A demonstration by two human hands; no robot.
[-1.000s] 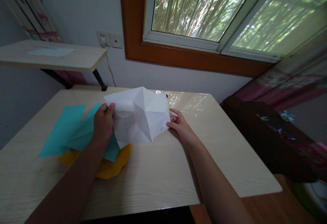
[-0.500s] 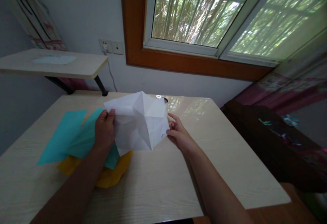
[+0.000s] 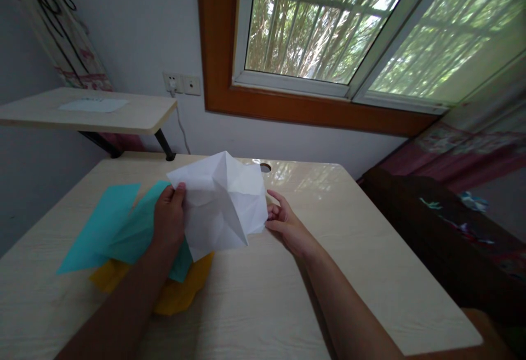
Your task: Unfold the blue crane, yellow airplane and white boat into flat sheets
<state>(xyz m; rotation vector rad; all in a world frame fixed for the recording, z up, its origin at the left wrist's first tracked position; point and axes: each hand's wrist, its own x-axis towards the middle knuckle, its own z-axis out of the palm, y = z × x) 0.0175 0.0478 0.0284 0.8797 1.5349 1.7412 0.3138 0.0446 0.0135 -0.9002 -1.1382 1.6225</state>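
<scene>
A sheet of white paper [image 3: 219,206], crossed by several creases, is held up above the desk. Its left edge is pinched between the thumb and fingers of my left hand [image 3: 169,217]. At the lower right edge, my right hand [image 3: 285,223] has its thumb and bent fingers closed on the paper, with the index finger partly lifted. Beneath my left hand and forearm lie turquoise paper sheets [image 3: 101,223], one flat and one overlapping it. A mustard-yellow paper [image 3: 181,294] sticks out under them, partly covered by my forearm.
The pale wooden desk [image 3: 353,272] has a round cable hole [image 3: 266,168] near its back edge. A raised shelf [image 3: 139,116] with a paper on it stands at the back left. Behind are a wall socket [image 3: 172,83] and a window [image 3: 304,36]. Dark furniture [image 3: 415,212] stands at the right.
The white paper stays between both hands, its right side tilted slightly differently. The whole view has shifted a little, so the desk and papers appear slightly lower.
</scene>
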